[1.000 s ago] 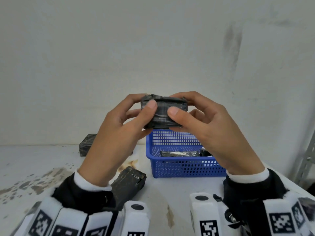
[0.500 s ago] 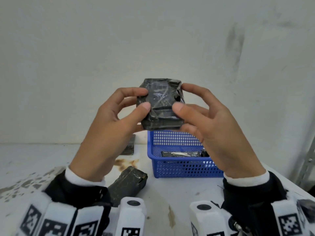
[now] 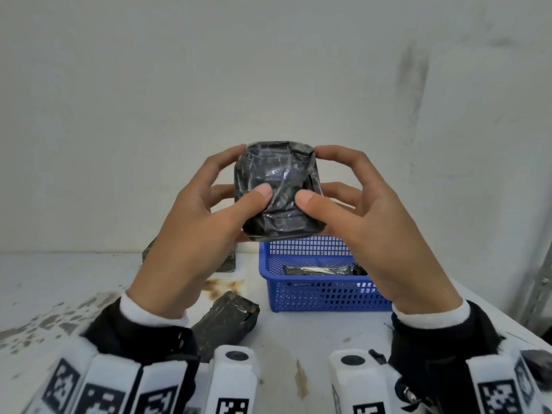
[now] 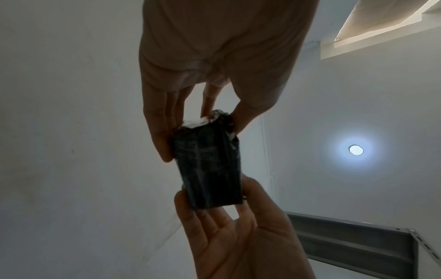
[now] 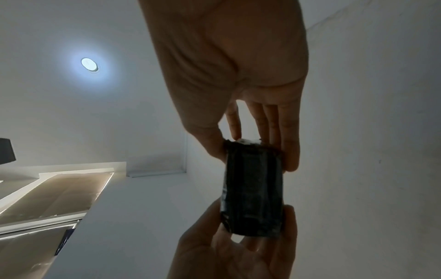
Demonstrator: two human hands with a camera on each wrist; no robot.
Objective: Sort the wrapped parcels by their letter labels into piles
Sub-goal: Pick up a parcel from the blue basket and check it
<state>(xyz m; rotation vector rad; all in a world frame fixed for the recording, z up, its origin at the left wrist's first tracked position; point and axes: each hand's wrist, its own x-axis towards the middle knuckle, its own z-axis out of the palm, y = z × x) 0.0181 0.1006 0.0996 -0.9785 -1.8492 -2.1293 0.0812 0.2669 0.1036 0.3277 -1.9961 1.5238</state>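
A black, plastic-wrapped, tape-bound block parcel (image 3: 279, 189) is held up at chest height in front of the pale wall, above the far rim of a blue perforated plastic basket (image 3: 316, 289). The left hand (image 3: 191, 234) pinches its left edge, thumb pressed on the near face and fingers (image 3: 222, 158) curled behind; the right hand (image 3: 367, 231) mirrors that on the right edge. No letter label can be read on the facing side. Four parcels show in all: the held one, one lying flat in the basket (image 3: 316, 269), one slanted on the stained white desk (image 3: 59, 282) near the left wrist (image 3: 228, 319), and one at the wall, mostly hidden behind the left hand (image 3: 227, 261). Since a second ago the parcel has tipped from edge-on to its broad face toward the wearer.
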